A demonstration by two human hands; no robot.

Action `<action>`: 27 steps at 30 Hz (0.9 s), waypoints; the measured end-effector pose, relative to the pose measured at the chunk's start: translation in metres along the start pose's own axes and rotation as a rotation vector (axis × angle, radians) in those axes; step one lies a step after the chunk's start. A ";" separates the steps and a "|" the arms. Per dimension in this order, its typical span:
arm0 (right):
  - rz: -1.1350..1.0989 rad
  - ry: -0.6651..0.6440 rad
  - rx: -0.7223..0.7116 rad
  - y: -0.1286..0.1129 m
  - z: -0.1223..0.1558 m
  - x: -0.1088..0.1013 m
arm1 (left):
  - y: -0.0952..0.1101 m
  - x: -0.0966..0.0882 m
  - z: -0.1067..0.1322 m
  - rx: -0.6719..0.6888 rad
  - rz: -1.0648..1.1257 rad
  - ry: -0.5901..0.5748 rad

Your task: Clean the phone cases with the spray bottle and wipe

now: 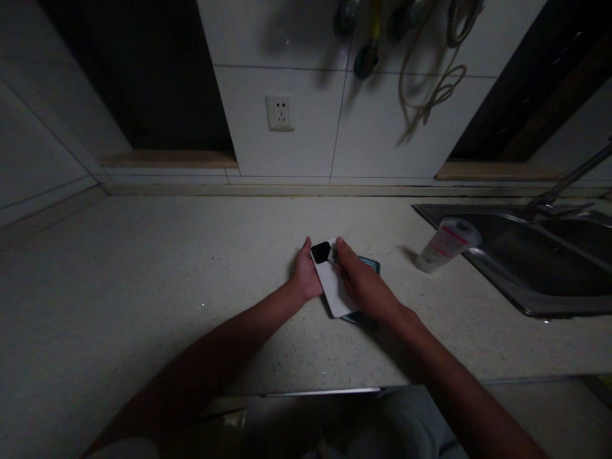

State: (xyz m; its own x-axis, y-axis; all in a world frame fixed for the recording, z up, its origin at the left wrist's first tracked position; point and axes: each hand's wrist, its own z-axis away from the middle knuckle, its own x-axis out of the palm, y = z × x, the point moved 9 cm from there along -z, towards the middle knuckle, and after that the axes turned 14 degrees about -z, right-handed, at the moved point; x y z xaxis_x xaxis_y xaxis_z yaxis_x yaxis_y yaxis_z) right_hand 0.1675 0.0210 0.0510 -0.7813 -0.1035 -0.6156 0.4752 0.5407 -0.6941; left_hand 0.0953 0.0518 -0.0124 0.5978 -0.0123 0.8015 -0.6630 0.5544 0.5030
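A white phone (331, 280) with a black camera block at its far end lies back-up between my hands on the speckled counter (191, 268). My left hand (306, 274) grips its left edge, fingers curled round it. My right hand (361, 284) lies over its right side, fingertips pinched near the camera block. Beneath the phone a dark teal flat thing (370, 262), perhaps a case, pokes out to the right.
A white tube (442, 245) with a red label lies by the steel sink (521, 255) at the right, with a tap (568, 182) above. A wall socket (280, 112) and hanging utensils and cord (430, 83) are on the tiled back wall.
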 end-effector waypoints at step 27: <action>0.464 0.117 0.199 -0.019 -0.041 -0.033 | -0.007 0.006 0.000 -0.045 -0.047 -0.092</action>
State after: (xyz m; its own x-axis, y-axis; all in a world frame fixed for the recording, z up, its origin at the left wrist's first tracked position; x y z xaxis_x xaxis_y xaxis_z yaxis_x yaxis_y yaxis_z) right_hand 0.1682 0.0484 0.0998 -0.5047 0.2100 -0.8374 0.8413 0.3374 -0.4224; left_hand 0.1041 0.0477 -0.0110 0.5823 -0.1139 0.8049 -0.6133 0.5884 0.5270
